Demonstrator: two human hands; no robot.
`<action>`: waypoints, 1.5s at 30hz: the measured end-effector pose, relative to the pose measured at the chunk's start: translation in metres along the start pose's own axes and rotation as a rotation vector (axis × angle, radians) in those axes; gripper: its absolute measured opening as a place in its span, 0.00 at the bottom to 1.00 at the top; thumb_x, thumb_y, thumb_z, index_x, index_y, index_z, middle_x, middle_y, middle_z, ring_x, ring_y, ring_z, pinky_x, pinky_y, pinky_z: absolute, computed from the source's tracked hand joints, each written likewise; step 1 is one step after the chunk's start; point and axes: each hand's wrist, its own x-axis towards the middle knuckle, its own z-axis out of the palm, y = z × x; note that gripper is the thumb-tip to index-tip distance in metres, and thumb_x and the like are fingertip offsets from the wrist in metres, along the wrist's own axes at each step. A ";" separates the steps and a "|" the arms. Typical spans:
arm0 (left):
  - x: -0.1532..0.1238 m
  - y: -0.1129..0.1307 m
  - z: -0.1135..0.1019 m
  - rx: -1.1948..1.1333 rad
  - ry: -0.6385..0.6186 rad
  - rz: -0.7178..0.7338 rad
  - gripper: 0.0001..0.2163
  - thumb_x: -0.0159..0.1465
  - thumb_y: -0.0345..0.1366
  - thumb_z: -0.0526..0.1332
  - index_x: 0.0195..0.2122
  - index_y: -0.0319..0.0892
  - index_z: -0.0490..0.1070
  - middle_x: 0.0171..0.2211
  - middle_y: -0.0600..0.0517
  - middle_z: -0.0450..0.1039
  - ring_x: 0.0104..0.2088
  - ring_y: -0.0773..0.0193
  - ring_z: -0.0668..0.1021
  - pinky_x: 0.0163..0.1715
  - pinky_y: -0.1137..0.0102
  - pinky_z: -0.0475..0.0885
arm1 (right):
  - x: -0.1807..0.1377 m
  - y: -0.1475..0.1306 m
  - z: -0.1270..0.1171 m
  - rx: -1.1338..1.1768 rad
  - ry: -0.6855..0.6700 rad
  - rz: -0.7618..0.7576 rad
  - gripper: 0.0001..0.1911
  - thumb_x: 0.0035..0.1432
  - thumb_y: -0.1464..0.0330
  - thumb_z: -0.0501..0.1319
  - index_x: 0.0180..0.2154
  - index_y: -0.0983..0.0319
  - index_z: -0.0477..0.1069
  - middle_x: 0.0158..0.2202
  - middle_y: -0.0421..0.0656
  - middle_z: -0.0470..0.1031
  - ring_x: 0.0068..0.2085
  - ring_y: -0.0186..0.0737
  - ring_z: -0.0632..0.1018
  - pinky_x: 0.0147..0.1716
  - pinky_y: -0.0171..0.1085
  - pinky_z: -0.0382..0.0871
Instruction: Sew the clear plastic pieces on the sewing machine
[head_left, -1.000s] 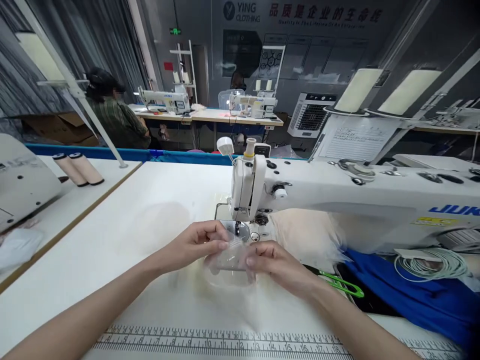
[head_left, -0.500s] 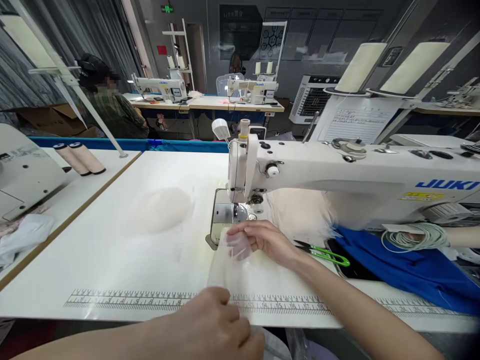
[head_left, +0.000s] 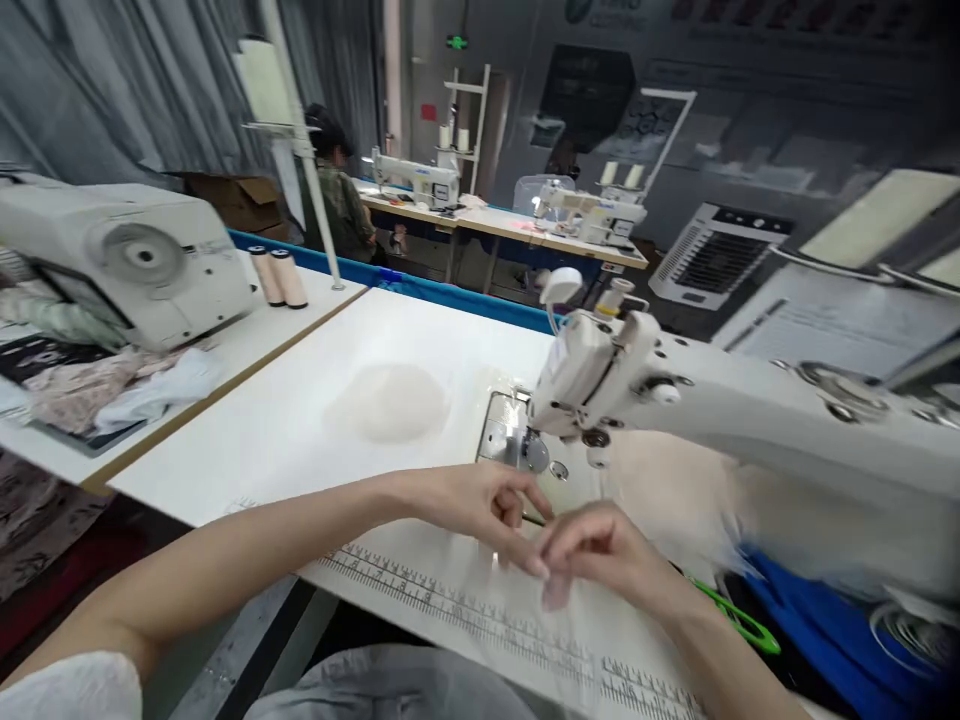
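Note:
My left hand [head_left: 476, 505] is above the white table in front of the sewing machine's needle area. Its thumb and index finger are apart, their tips close around the fingertips of my right hand [head_left: 611, 550]. Pinched in my right fingers is a strip of sheer, pale fabric [head_left: 556, 592], which hangs down toward the table's front edge; motion blurs its lower part. Behind both hands stands the sewing machine [head_left: 592, 375], its metal needle plate [head_left: 504, 435] just beyond my left fingers.
A pale round patch [head_left: 390, 402] shows on the tabletop. Peach fabric [head_left: 667, 480] lies under the machine arm. Right of my right hand are green-handled snips [head_left: 739, 615] and blue cloth [head_left: 810, 630]. A ruler strip [head_left: 450, 605] runs along the front edge. A person [head_left: 341, 200] sits farther back.
The view has swung left and tilted. My left hand has moved from the table's front edge up to my right fingers, and its fist has opened. My right hand still holds the sheer fabric.

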 end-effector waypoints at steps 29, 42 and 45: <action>-0.079 -0.076 -0.146 0.441 1.070 -0.361 0.11 0.61 0.44 0.57 0.35 0.45 0.75 0.24 0.54 0.72 0.26 0.63 0.73 0.26 0.71 0.63 | 0.204 -0.014 0.009 -0.449 0.438 0.038 0.35 0.46 0.73 0.50 0.59 0.59 0.66 0.36 0.42 0.75 0.22 0.32 0.68 0.22 0.34 0.64; -0.097 -0.082 -0.145 0.668 0.970 -0.542 0.17 0.65 0.40 0.49 0.53 0.47 0.66 0.31 0.54 0.76 0.27 0.62 0.77 0.28 0.70 0.69 | 0.202 0.001 0.006 -0.701 0.463 -0.008 0.32 0.49 0.75 0.51 0.58 0.58 0.63 0.61 0.48 0.61 0.29 0.31 0.75 0.33 0.38 0.73; -0.099 -0.080 -0.143 0.727 0.965 -0.594 0.18 0.64 0.40 0.49 0.54 0.48 0.66 0.36 0.52 0.77 0.35 0.58 0.79 0.30 0.69 0.69 | 0.201 -0.001 0.007 -0.744 0.465 -0.008 0.32 0.51 0.75 0.51 0.59 0.59 0.61 0.60 0.48 0.62 0.30 0.31 0.77 0.34 0.38 0.73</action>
